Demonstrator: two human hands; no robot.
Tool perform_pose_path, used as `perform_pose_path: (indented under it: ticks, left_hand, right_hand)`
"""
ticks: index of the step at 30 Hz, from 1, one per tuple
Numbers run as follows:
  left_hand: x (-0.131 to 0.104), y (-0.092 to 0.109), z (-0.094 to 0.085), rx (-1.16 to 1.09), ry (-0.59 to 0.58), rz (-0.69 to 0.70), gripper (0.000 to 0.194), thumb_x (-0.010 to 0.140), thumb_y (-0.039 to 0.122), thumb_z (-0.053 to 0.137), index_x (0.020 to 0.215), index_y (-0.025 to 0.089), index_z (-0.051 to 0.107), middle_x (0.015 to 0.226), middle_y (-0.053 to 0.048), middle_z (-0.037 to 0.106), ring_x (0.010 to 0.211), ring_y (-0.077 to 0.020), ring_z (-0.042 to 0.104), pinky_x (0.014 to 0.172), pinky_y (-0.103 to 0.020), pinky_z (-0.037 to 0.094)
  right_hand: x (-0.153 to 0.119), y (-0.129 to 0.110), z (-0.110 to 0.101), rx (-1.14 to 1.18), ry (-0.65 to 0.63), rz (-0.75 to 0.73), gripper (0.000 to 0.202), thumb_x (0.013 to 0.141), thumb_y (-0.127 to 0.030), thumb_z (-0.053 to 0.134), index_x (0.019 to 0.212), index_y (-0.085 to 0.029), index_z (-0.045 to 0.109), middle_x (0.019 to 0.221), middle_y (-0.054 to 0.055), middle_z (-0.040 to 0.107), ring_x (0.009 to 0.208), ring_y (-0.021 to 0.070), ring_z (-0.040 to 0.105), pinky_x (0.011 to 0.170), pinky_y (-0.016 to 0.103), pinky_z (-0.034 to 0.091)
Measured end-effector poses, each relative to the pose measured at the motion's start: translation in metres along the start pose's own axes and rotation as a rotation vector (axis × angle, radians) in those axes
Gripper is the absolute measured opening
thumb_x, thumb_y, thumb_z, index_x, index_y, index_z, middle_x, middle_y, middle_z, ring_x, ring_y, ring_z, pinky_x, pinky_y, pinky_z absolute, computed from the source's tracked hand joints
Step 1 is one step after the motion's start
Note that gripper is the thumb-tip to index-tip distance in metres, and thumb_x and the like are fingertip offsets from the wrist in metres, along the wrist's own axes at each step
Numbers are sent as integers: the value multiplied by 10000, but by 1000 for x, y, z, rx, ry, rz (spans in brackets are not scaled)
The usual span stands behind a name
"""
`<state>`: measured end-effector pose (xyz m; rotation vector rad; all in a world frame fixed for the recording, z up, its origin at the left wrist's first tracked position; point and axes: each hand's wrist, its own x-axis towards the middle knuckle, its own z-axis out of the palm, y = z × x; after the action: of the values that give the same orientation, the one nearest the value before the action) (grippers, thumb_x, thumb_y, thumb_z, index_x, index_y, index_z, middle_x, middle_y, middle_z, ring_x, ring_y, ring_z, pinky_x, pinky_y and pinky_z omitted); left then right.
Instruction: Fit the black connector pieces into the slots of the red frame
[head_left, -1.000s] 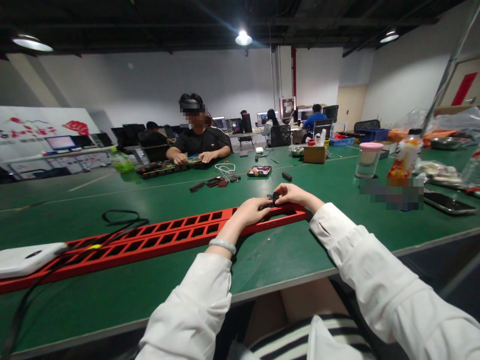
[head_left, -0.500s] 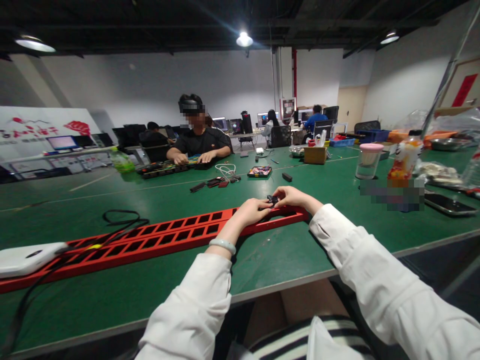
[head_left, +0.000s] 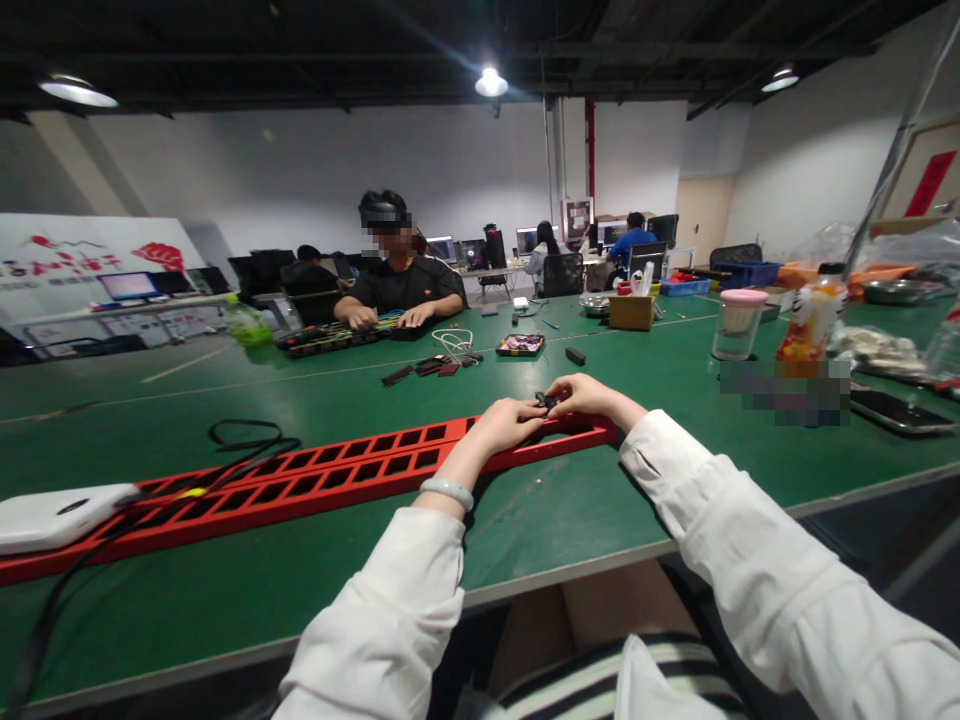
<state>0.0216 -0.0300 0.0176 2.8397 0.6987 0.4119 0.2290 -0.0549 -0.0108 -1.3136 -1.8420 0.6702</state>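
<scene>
A long red frame (head_left: 330, 505) with two rows of rectangular openings lies slantwise across the green table. Over its right end, my left hand (head_left: 510, 424) and my right hand (head_left: 581, 394) meet at a small black piece (head_left: 546, 400). Fingers of both hands are closed around this piece, which is partly hidden by them; its exact kind cannot be made out. The left hand also rests against the frame's edge. On the frame's left end sits a white box-shaped device (head_left: 64, 515), with a black cable (head_left: 251, 440) looping across the openings.
Beyond the frame lie loose dark pieces (head_left: 431, 367), a single black block (head_left: 575, 355) and a patterned box (head_left: 520, 345). A lidded cup (head_left: 736, 325), a drink bottle (head_left: 814, 315) and a phone (head_left: 900, 408) stand or lie at right. Across the table a person (head_left: 401, 285) works.
Both hands stay at the same spot with the black piece between them. The view has shifted very slightly; nothing else has visibly moved.
</scene>
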Motion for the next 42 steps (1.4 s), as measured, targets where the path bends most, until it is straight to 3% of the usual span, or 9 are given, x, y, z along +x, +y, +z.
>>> perform_pose_path:
  ticks: [8,22,34,42]
  left_hand:
    - [-2,2,-2,-10,9,2,349,802,424,462,1078,275,614,1210,23,534,1091,-211,513,921,-262,370]
    - [-1,3,-1,-33,9,14,366,806,450,447,1081,275,613,1207,19,536,1100,-206,506,931,-263,364]
    - [-2,5,-2,-50,1,-18,361,795,451,458,1075,285,615,1221,24,525,1112,-214,495,944,-279,354]
    - [-1,2,-1,-41,4,-16,393,791,478,454,1085,271,611,1216,8,529,1105,-221,501,938,-283,360]
  right_hand:
    - [1,0,-2,-15,-29,-1,447,593,-392,704,953,-135,643,897,73,656,802,177,598,681,248,449]
    - [-3,-9,0,-50,-32,-1,434,581,-308,717,952,-108,615,835,60,641,723,148,575,609,229,436]
    - [-2,-7,-5,6,-88,-11,405,621,-291,687,985,-127,620,914,68,647,821,171,588,709,252,448]
    - [-1,-8,-4,-83,-105,-22,395,616,-305,686,960,-116,638,829,55,656,712,149,583,610,225,430]
